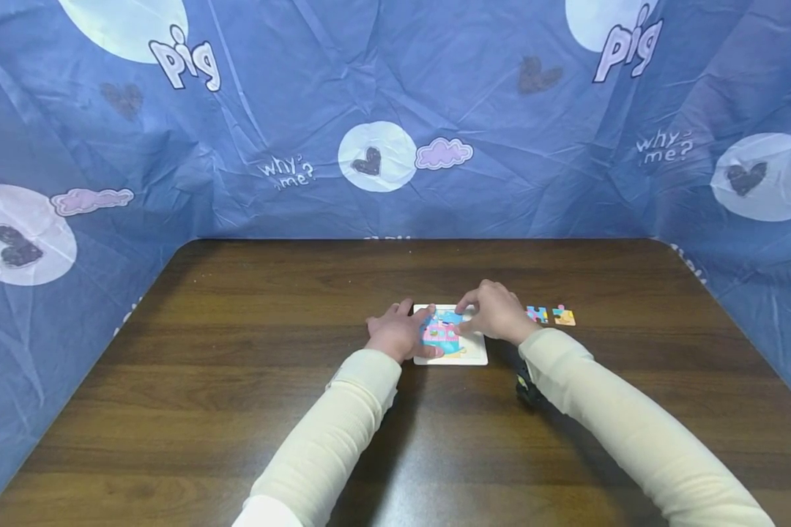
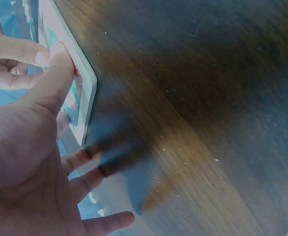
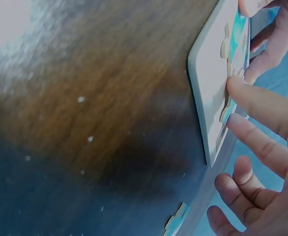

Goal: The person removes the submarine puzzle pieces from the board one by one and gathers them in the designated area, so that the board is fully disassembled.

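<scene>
A white-framed jigsaw puzzle board lies on the table, with pink and blue pieces joined on its left part. My left hand rests at the board's left side, fingers spread. Its thumb presses on the joined pieces near the front. The right hand reaches over the board's back right. Its thumb and index finger pinch a puzzle piece at the right edge of the picture; in the head view the hand hides much of that piece. The other right fingers are loosely bent beside the board.
Two loose puzzle pieces, one blue and pink, one yellow and blue, lie right of the board. A dark wrist device hangs under the right sleeve. Blue printed cloth stands around the brown wooden table.
</scene>
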A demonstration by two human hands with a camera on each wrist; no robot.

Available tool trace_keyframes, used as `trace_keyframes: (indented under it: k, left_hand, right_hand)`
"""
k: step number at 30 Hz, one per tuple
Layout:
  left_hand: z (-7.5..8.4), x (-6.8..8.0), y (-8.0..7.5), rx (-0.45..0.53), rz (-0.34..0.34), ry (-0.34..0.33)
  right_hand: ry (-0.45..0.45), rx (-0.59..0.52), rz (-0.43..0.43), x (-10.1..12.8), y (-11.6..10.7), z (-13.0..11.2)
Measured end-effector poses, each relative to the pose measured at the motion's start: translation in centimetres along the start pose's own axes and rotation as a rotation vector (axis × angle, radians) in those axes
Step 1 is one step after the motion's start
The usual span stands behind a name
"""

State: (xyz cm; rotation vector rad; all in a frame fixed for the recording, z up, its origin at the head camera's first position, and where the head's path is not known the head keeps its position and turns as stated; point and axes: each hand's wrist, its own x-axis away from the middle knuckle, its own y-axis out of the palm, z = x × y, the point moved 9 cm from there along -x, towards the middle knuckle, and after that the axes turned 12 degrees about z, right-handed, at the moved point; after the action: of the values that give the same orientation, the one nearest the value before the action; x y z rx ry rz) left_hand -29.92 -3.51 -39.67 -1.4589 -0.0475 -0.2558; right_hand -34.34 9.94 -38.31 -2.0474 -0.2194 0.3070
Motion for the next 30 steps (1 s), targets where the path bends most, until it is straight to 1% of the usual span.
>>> trace_keyframes:
  k: [7,12,14,21,27,30]
  left_hand:
    - [0.2,0.0,0.0,-0.001,0.0,0.009]
    - [0.2,-0.1,0.1,0.002,-0.006,0.003]
    - [0.1,-0.1,0.1,0.007,-0.002,0.0]
    - [0.0,0.0,0.1,0.018,0.011,-0.007]
    - [0.0,0.1,0.0,0.02,0.01,-0.003]
    - [0.1,0.1,0.0,0.021,0.01,0.003]
  right_hand:
    - [-0.033,-0.039,-0.022,0.2,-0.2,0.4]
    - [0.0,-0.086,-0.059,0.8,-1.4,0.9]
    - [0.009,-0.095,-0.061,1.0,-2.2,1.2]
    - [-0.017,-0.079,-0.024,2.6,-4.4,2.7]
    - [-0.025,-0.047,-0.032,4.0,-4.9,4.4]
    - [-0.001,-0.039,-0.046,4.5,-4.9,5.3]
